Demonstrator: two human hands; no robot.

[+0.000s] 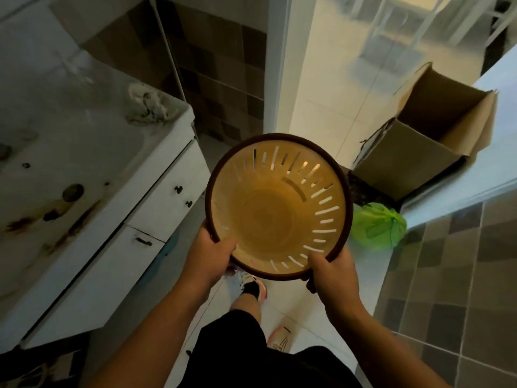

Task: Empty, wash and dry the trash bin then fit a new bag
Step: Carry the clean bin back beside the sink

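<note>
I look straight down into a round trash bin (268, 217) with tan slotted walls and a dark brown rim. It has no bag and nothing in it. My left hand (208, 257) grips the near left of the rim, thumb inside the bin. My right hand (333, 275) grips the near right of the rim, thumb over the edge. The bin hangs in the air above the floor and my feet. A tied green trash bag (377, 226) lies on the floor just right of the bin.
A stained white sink counter (84, 152) with drawers runs along the left, with a crumpled rag (149, 106) at its far corner. An open cardboard box (428, 135) stands at the right beyond the green bag. A doorway with pale tiles opens ahead. Tiled wall at right.
</note>
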